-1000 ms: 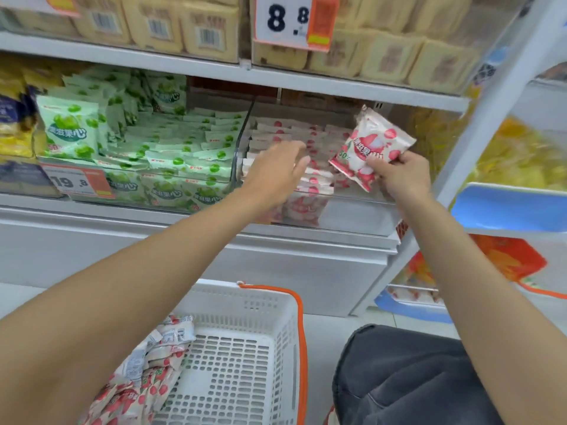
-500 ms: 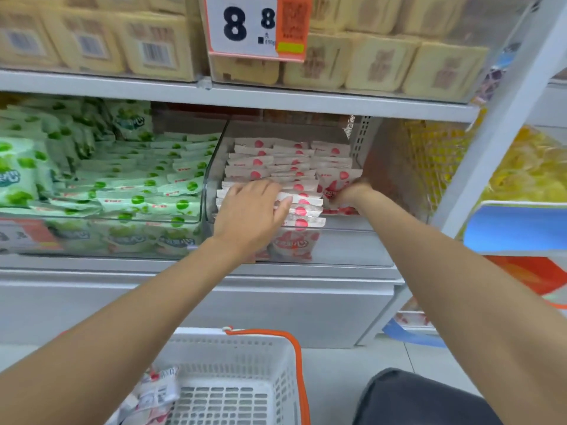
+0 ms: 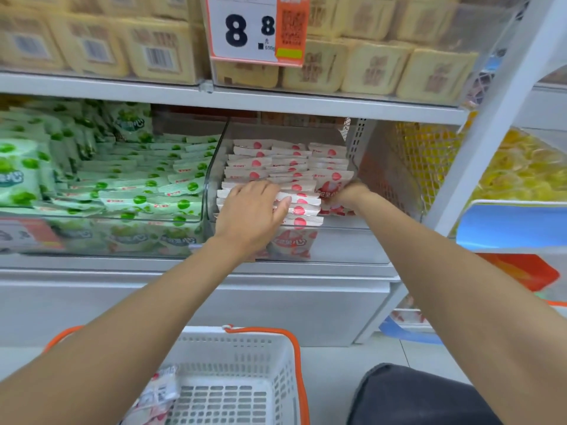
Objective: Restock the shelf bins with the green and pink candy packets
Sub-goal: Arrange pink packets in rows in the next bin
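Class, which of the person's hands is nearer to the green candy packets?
Left. The left hand lies on the pink packets just across the clear divider from the green candy packets; the right hand grips a pink packet at that bin's far side.

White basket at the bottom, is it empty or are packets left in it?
Not empty: the basket holds a few pink packets at its left; elsewhere bare mesh shows.
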A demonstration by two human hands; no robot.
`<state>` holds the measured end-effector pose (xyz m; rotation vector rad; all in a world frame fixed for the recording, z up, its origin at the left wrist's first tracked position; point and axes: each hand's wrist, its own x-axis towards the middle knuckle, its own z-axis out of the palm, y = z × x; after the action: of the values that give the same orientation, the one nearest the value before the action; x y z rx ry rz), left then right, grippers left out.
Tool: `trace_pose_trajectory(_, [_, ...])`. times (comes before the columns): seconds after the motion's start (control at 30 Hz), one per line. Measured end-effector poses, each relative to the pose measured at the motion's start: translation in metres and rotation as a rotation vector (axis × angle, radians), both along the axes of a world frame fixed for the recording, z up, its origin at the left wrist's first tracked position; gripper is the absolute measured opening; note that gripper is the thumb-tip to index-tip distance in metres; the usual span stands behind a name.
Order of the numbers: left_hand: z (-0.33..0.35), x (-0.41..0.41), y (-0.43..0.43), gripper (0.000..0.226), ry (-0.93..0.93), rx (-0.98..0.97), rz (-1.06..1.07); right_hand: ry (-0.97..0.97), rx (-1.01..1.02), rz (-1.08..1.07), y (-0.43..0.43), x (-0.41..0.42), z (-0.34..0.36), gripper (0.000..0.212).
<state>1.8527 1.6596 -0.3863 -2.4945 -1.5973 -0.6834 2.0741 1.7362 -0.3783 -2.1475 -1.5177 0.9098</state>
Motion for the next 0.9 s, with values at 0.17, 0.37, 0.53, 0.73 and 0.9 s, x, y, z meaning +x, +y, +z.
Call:
trace_pose_trajectory(0.17, [0.007, -0.005, -0.02, 0.029, -0.245, 0.037, -0.081, -0.179, 0.344, -0.137, -0.026, 0.0, 0.007, 0.059])
trace_pose_trajectory(0.37, [-0.021, -0.036, -0.085, 0.003, -0.569, -0.106, -0.007, -0.124, 0.756, 0.137, -0.127, -0.066, 0.014, 0.019])
trace_pose_trajectory(0.53, [-0.07, -0.107, -0.125, 0.004, -0.344, -0.51, 0.163, -0.138, 0.575, 0.56, -0.182, -0.135, -0.04, 0.016])
trace_pose_trajectory(0.73, [-0.146, -0.188, -0.152, 0.025, 0.123, -0.92, 0.342, -0.391, -0.018, 1.151, -0.216, -0.178, -0.087, 0.017])
trace_pose_trajectory(0.9, [-0.215, -0.229, -0.181, 0.045, 0.576, -1.082, 0.367, -0.523, -0.09, 1.222, -0.217, -0.185, -0.101, 0.023])
